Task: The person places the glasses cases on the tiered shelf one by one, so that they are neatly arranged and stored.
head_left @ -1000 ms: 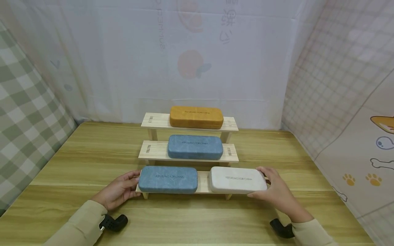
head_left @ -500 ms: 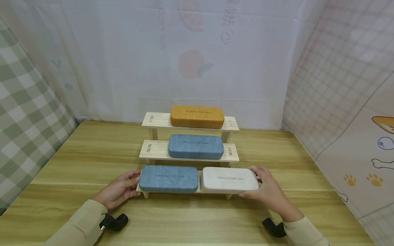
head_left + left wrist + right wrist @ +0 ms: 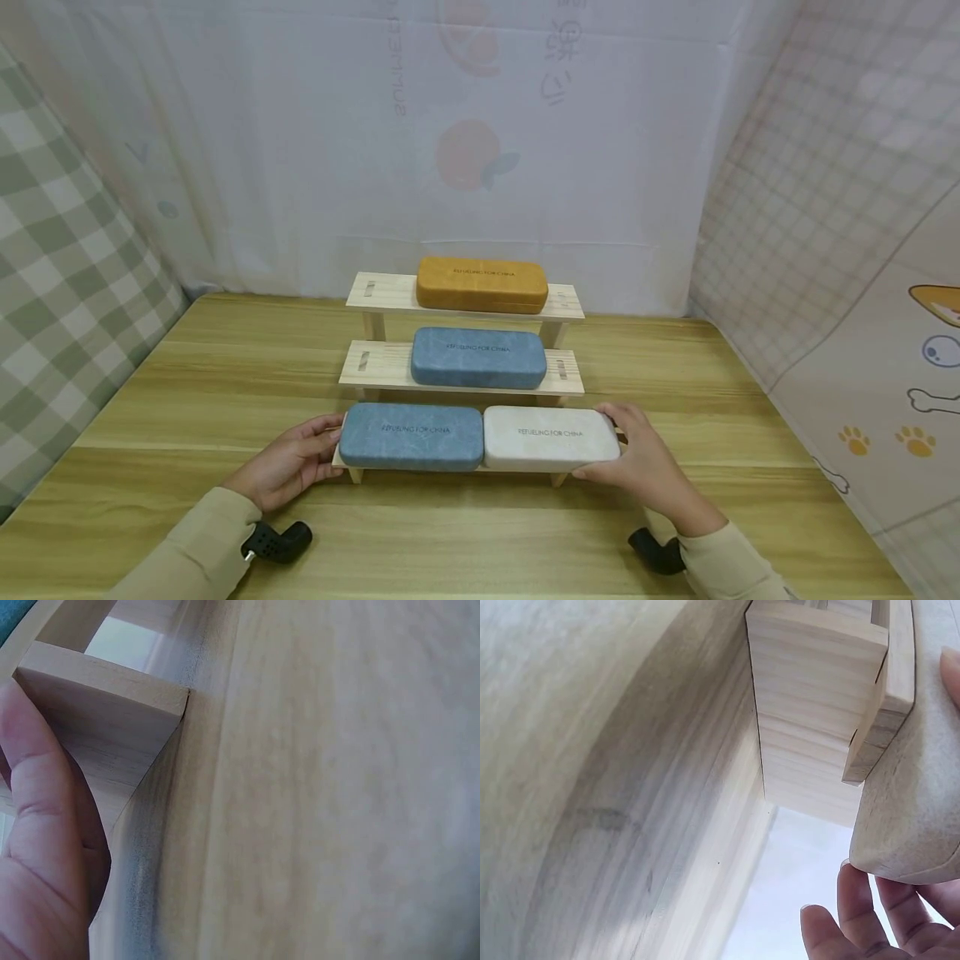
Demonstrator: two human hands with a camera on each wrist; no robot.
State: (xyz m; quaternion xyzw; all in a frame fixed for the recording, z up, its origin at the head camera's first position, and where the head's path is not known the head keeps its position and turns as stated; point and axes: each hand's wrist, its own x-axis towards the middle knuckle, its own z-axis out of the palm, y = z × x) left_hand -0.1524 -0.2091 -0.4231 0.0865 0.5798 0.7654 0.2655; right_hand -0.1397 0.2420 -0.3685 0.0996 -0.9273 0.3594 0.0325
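My left hand [image 3: 294,461] grips the left end of the bottom tier of a wooden tiered stand [image 3: 386,374], beside a blue glasses case [image 3: 411,436] lying on it. In the left wrist view my thumb [image 3: 41,802] lies along the stand's leg [image 3: 105,694]. At the right end of that tier, my right hand [image 3: 647,468] holds a white glasses case [image 3: 551,437], thumb in front and fingers behind. The two cases sit end to end, lettering up. From below, the right wrist view shows the white case [image 3: 919,802] reaching past the shelf end, fingertips at its corner.
Another blue glasses case [image 3: 478,358] lies on the middle tier, and an orange one [image 3: 482,285] on the top tier. The stand is on a wood-grain table [image 3: 247,358]. A white curtain [image 3: 300,150] hangs behind; checked cloth [image 3: 60,250] borders the left side.
My right hand has slid the white glasses case left along the bottom tier, closing the gap to the blue one. My left hand has stayed in place.
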